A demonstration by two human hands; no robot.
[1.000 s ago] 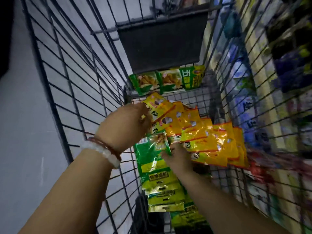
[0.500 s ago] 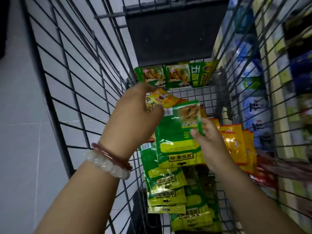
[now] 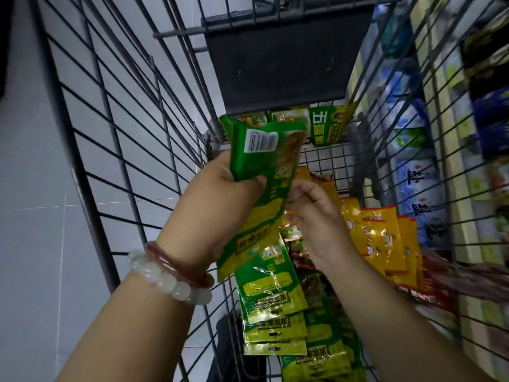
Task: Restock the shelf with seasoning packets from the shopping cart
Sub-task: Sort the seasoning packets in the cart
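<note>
Green packets (image 3: 264, 166) in left hand (image 3: 220, 205) grip; right hand (image 3: 316, 219) apparently empty.

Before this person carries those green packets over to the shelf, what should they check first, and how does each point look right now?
1. Left hand grips the green packets firmly: ok, thumb curled over them.
2. Right hand free to help: cannot tell, its fingers are hidden behind the green packets.
3. More stock left in the shopping cart: ok, yellow packets and green ones remain.
4. Held packets clear of the cart's wires: ok.
5. Shelf slot ready: cannot tell, the shelves are blurred.
</note>
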